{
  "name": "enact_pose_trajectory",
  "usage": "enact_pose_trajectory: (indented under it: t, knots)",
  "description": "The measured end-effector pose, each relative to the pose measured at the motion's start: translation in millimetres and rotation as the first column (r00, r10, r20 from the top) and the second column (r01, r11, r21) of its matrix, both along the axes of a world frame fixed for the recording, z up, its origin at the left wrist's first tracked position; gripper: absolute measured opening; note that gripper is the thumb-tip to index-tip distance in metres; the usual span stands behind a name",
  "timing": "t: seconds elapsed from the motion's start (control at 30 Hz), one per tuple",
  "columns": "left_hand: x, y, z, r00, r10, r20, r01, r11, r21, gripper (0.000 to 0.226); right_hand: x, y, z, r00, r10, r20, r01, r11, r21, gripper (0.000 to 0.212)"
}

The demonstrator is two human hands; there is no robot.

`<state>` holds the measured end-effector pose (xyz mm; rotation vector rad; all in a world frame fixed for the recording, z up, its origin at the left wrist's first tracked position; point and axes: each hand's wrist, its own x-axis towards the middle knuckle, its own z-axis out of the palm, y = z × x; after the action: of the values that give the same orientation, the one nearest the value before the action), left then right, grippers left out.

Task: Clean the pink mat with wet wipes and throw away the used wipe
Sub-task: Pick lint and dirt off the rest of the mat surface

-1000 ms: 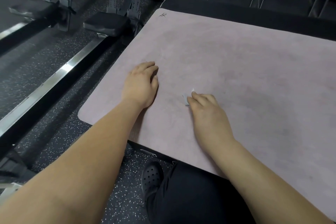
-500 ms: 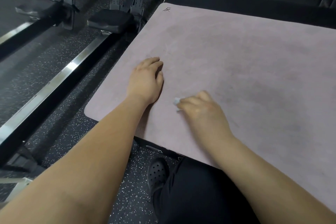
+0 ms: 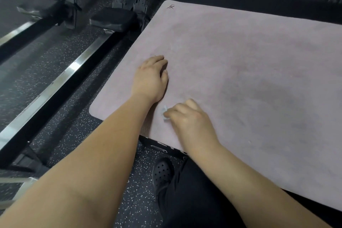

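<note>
The pink mat (image 3: 240,52) lies across the right and middle of the view, its near-left rounded corner resting on the dark speckled floor (image 3: 46,65) and a small logo (image 3: 170,7) printed at its far-left corner. Both bare forearms reach in from the near edge.

The left hand (image 3: 150,79) sits palm down on the mat near its left edge, wrist straight and fingers together, pointing away and lying relaxed against the surface; it grasps nothing.

The right hand (image 3: 188,120) is just to the near right of the left wrist, knuckles up and fingers curled under. It grips a small bunched wet wipe (image 3: 164,112), of which only a pale crumpled bit shows past the fingertips, down against the mat close to its near edge.

A darker patch (image 3: 273,98) marks the mat to the right of the hands.

Left of the mat runs the metal rail (image 3: 55,83) of a rowing machine, with its black seat (image 3: 114,19) farther back. A black perforated clog (image 3: 162,174) and a black trouser leg (image 3: 194,201) show between the arms.
</note>
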<state>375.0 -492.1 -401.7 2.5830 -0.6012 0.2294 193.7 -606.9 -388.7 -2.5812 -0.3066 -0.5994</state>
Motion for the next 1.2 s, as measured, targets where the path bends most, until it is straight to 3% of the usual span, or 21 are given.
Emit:
enact_pose_trajectory:
  t: [0.13,0.27,0.4,0.5,0.57,0.7,0.8,0.93,1.0,1.2]
  knots:
    - [-2,-1,4,1.0,0.018,0.004,-0.018,0.999,0.047,0.039,11,-55,4,0.981,-0.192,0.026,0.194,0.972,-0.133,0.007]
    - [-13,-3,16,0.997,0.04,0.059,-0.05,0.982,0.18,0.035,5,-71,10,0.89,-0.449,-0.082,0.448,0.894,-0.032,0.01]
    - [-37,5,23,0.999,0.029,0.033,-0.034,0.987,0.16,0.033,-10,-9,8,0.948,-0.288,-0.135,0.297,0.954,0.051,0.017]
    - [-65,18,22,0.999,-0.041,0.034,0.035,0.988,0.154,0.037,-25,23,4,0.985,-0.079,-0.156,0.083,0.996,0.021,0.021]
    - [-81,27,19,0.998,-0.065,0.005,0.063,0.983,0.175,0.043,-29,21,2,0.992,-0.023,-0.125,0.02,0.999,-0.026,0.02]
    - [-93,43,11,0.994,-0.066,-0.084,0.084,0.968,0.234,0.053,-24,-14,1,0.996,-0.084,-0.038,0.078,0.987,-0.141,0.014]
    - [-86,48,11,0.983,-0.086,-0.16,0.122,0.965,0.234,0.06,-21,-57,10,0.957,-0.278,-0.086,0.262,0.951,-0.163,0.011]
    - [-84,49,11,0.977,-0.109,-0.185,0.156,0.953,0.261,0.067,-26,-82,17,0.841,-0.517,-0.161,0.518,0.854,-0.038,0.013]
    - [-85,50,11,0.978,-0.107,-0.177,0.152,0.953,0.262,0.067,-29,-59,18,0.842,-0.497,-0.209,0.511,0.859,0.013,0.017]
    - [-85,46,11,0.974,-0.095,-0.207,0.146,0.958,0.249,0.068,-46,18,8,0.956,-0.23,-0.183,0.244,0.968,0.058,0.018]
